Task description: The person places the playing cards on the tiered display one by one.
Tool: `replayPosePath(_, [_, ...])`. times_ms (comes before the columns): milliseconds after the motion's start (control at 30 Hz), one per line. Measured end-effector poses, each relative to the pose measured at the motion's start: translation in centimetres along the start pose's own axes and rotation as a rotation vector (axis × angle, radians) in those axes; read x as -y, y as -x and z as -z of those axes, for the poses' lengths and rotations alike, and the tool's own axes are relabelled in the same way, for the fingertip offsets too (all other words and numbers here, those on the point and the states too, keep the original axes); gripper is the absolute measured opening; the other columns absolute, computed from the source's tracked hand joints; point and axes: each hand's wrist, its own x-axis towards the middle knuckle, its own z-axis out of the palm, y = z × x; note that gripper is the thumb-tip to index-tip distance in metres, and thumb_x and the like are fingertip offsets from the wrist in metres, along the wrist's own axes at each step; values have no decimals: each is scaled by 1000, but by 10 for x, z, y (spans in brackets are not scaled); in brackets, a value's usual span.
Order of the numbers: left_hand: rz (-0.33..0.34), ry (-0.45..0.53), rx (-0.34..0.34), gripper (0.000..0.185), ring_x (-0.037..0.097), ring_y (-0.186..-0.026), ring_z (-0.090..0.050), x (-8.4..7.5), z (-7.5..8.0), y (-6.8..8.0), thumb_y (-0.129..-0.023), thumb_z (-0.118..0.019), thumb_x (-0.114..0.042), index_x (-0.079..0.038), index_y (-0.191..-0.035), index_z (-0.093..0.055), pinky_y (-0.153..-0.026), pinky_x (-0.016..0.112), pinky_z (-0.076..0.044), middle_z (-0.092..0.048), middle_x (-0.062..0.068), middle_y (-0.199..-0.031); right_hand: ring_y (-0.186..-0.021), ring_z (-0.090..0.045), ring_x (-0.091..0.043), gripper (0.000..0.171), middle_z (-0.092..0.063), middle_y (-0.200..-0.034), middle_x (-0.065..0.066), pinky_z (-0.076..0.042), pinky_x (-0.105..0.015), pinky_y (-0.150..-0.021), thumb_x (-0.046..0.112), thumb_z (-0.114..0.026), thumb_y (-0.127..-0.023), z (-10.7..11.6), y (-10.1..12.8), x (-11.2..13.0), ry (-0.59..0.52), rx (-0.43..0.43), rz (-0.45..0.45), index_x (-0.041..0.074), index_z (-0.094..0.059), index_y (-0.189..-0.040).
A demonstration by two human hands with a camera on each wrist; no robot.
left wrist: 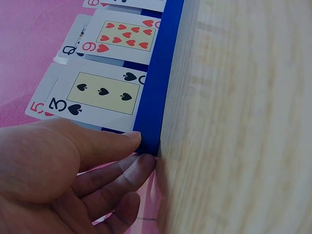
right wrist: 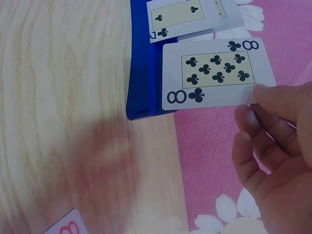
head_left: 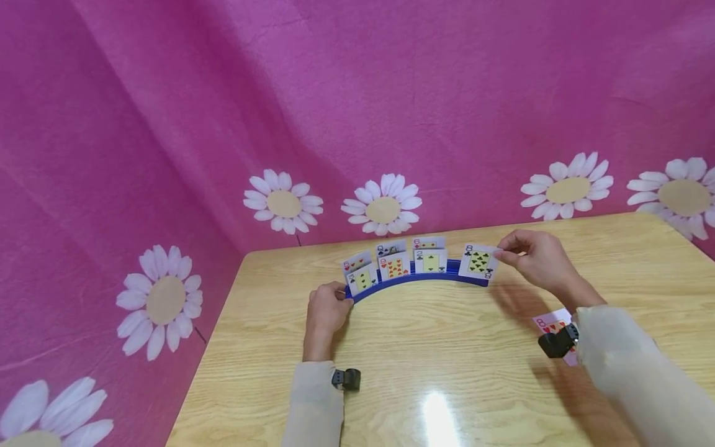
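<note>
My right hand (head_left: pixel 536 257) pinches the eight of clubs (head_left: pixel 479 261) upright at the rack's (head_left: pixel 413 278) right end; my left fingers (left wrist: pixel 122 146) grip its left end, steadying it on the table (head_left: pixel 447 347).

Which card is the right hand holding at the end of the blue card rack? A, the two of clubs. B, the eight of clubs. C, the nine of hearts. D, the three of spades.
B: the right hand pinches the eight of clubs by its corner at the right end of the blue card rack, as the right wrist view shows.
</note>
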Motion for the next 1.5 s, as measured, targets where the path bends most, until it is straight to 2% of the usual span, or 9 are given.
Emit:
replayPosePath(400, [8,-1,11,28,23,-90,-64,-4,0,2,-89,-74,-6,-1,-116,-71,-84,41,-52,-70,11,-98,-80,-61,-25,16,-70,-87,-10,-47,-28,-59,17,-73,-93,0,-9,5,-3,-37,17,1,-70,-93])
replayPosePath(733, [23,-11,7,28,23,-90,-64,-2,2,2,-89,-74,-6,-1,-116,-71,-82,40,-52,-70,11,-97,-73,-60,-13,10,-71,-84,-12,-46,-23,-55,11,-75,-90,-2,-17,4,-1,-97,60,1,-70,-90])
replayPosePath(1000, [29,-9,1,28,24,-91,-64,-2,2,0,-90,-74,-7,-1,-117,-71,-84,41,-51,-70,12,-100,-75,-60,-17,12,-71,-86,-12,-45,-25,-56,14,-74,-92,-2,-21,6,9,-89,55,2,-70,-92])
replayPosePath(1300, [25,4,3,28,23,-89,-63,-3,0,1,-90,-73,-7,-2,-117,-71,-83,41,-51,-70,12,-100,-71,-60,-10,11,-71,-82,-11,-45,-22,-55,12,-75,-91,-6,-23,2,10,-95,73,3,-70,-88])
replayPosePath(1500, [24,5,3,28,23,-89,-63,-2,0,2,-90,-74,-7,-2,-117,-71,-83,40,-51,-70,11,-99,-72,-60,-12,11,-71,-83,-11,-45,-23,-57,13,-75,-91,-9,-23,0,11,-85,64,3,-70,-89])
